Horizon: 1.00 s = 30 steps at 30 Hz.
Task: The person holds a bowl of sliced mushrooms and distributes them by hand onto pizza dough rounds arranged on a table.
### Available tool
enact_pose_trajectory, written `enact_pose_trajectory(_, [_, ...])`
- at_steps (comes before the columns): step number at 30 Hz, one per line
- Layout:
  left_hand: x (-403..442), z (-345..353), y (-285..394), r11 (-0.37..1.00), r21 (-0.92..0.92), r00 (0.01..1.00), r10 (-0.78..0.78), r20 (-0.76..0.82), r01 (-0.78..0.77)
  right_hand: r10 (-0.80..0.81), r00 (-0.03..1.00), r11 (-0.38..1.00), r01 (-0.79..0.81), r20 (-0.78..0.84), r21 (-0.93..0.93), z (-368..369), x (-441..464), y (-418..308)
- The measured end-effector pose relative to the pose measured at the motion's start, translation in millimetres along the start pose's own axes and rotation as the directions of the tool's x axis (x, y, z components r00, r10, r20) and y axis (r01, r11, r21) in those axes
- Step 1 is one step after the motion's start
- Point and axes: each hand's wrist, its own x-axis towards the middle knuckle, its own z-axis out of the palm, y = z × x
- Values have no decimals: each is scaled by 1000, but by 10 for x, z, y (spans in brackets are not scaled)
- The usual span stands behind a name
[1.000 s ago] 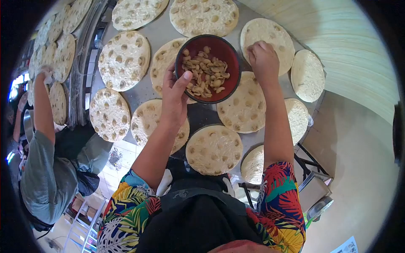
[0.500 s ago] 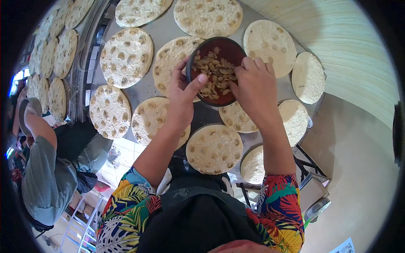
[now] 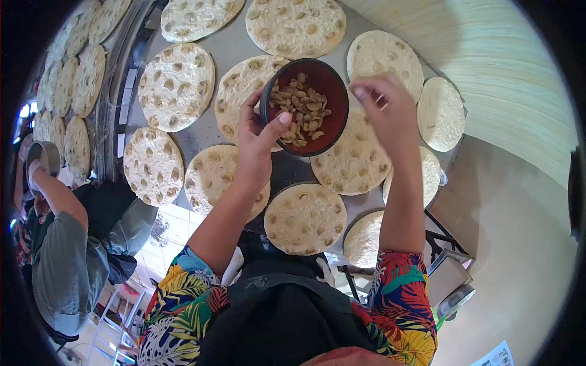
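My left hand (image 3: 257, 143) grips the side of a round bowl (image 3: 334, 119), dark outside and reddish-brown inside, with the thumb over its rim. Beige slices (image 3: 299, 110), which look like mushroom, lie heaped in the bowl's left part. My right hand (image 3: 390, 113) is right of the bowl, fingers curled together and slightly smeared by motion, with pale slices showing between them. Beneath it is the lower edge of a pale-topped flat dough round (image 3: 381, 58). Another dough round (image 3: 351, 158) with slices on it lies below and right of the bowl.
More topped dough rounds (image 3: 177, 85) cover the grey metal table (image 3: 201, 131). The rightmost round (image 3: 439, 116) shows no slices. A pale wall panel (image 3: 513, 91) borders the table at right. At left, a co-worker (image 3: 73, 262) holds a bowl (image 3: 46, 158) near more rounds.
My right hand has come out of the bowl and moved up and right with slices in its fingers. The bowl has shifted slightly left in view. The co-worker's bowl has tilted.
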Motion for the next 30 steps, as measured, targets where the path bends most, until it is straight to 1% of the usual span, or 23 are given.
enact_pose_trajectory(2, [13,-17,-3,1000,12,1000,5,1,-5,45,996,995,-38,-79,92,-79,205,200])
enact_pose_trajectory(3, [14,-11,2,1000,11,1000,8,1,-8,42,996,995,-35,-79,91,-82,304,325])
enact_pose_trajectory(5, [3,-2,10,1000,-13,1000,7,6,-7,-6,999,1000,5,-35,-25,-22,480,596])
enact_pose_trajectory(6, [0,-8,3,1000,-14,1000,8,2,-8,-7,999,1000,7,-32,-24,-1,562,687])
enact_pose_trajectory(8, [-12,-31,-11,1000,-8,1000,7,12,-7,-113,989,938,137,93,-319,53,700,820])
enact_pose_trajectory(9, [-18,-40,-15,1000,-6,1000,5,8,-5,-112,989,939,137,96,-316,71,758,847])
enact_pose_trajectory(11, [-22,-44,-18,1000,-16,1000,-3,10,4,-183,962,853,257,201,-455,86,862,897])
enact_pose_trajectory(14, [-32,-36,8,1000,-17,1000,-25,1,25,-136,964,834,235,227,-499,120,995,882])
enact_pose_trajectory(17, [-33,-35,17,1000,-14,1000,-20,-6,20,-135,967,811,233,216,-536,163,1075,922])
enact_pose_trajectory(18, [-30,-35,17,1000,-14,1000,-19,-8,19,-137,966,811,235,218,-535,166,1081,923])
enact_pose_trajectory(20, [-26,-37,11,1000,3,1000,-7,-14,7,-271,954,793,299,133,-531,173,1083,932])
enact_pose_trajectory(21, [-26,-42,8,1000,3,1000,-9,-16,9,-269,954,794,299,135,-530,165,1064,896])
enact_pose_trajectory(23, [-22,-54,4,999,5,999,-38,-12,38,-259,966,841,231,10,-489,121,984,828])
enact_pose_trajectory(24, [-15,-51,10,999,5,999,-38,-15,38,-260,965,841,233,12,-488,82,925,715])
enact_pose_trajectory(26, [-12,-45,25,999,1,999,-47,-11,47,-199,975,957,173,-95,-231,20,718,391])
enact_pose_trajectory(27, [-7,-52,21,999,3,999,-47,-13,47,-199,976,958,173,-94,-229,16,593,260])
enact_pose_trajectory(29, [5,-56,5,998,18,999,-53,-10,54,-308,950,943,297,-56,-150,24,350,17])
enact_pose_trajectory(30, [11,-47,-1,998,19,999,-53,-8,53,-308,950,943,296,-59,-152,61,248,-67])
